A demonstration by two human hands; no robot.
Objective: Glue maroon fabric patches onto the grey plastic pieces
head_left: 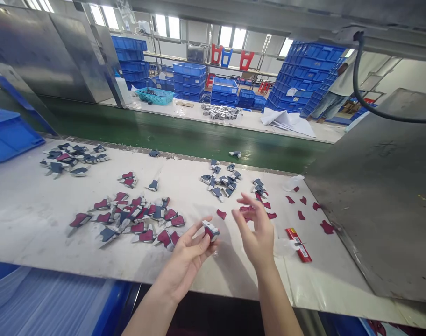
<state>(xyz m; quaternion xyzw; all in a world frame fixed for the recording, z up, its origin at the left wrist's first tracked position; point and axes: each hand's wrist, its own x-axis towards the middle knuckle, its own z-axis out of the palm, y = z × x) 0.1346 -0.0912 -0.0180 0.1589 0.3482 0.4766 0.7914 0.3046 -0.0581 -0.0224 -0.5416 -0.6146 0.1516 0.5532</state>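
Note:
My left hand is closed around a small grey-and-white plastic part with a maroon face, held above the near edge of the white worktop. To its right, my right hand is raised with thumb and fingers apart and nothing visible between them. A loose maroon piece lies on the worktop between the hands. Several more maroon pieces lie behind my right hand, which partly hides them. Left of my left hand spreads a heap of similar parts with maroon and dark blue faces.
Dark blue-faced parts form a cluster at mid-worktop and another pile far left. A red packet lies at right, near a metal panel. Beyond the worktop runs a green belt. A person stands behind.

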